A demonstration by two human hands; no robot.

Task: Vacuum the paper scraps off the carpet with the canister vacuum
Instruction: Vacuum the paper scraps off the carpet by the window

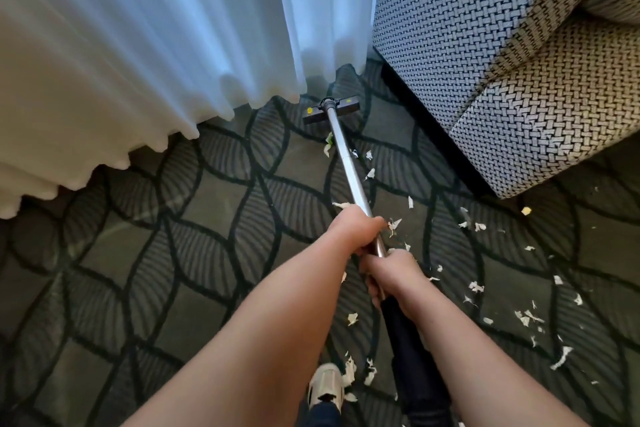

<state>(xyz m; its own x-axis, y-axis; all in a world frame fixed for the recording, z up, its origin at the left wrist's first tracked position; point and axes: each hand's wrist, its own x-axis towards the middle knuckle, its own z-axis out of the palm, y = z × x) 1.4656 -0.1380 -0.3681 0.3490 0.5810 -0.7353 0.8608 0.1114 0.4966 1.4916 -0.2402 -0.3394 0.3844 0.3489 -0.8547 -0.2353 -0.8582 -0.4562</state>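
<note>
Both hands, left hand (358,230) ahead of right hand (389,274), grasp the silver metal wand (348,163); its black floor head (330,109) sits near the white curtain (156,45). Many white paper scraps (526,317) remain on the dark patterned carpet (145,253), so most work is left.

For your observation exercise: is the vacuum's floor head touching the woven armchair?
No: the floor head lies on the carpet at the curtain hem, with patterned carpet showing between it and the armchair.

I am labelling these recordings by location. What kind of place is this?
Probably a hotel room, though a home is possible. It shows a patterned carpet, floor-length white curtains and an upholstered seat in woven fabric.
</note>
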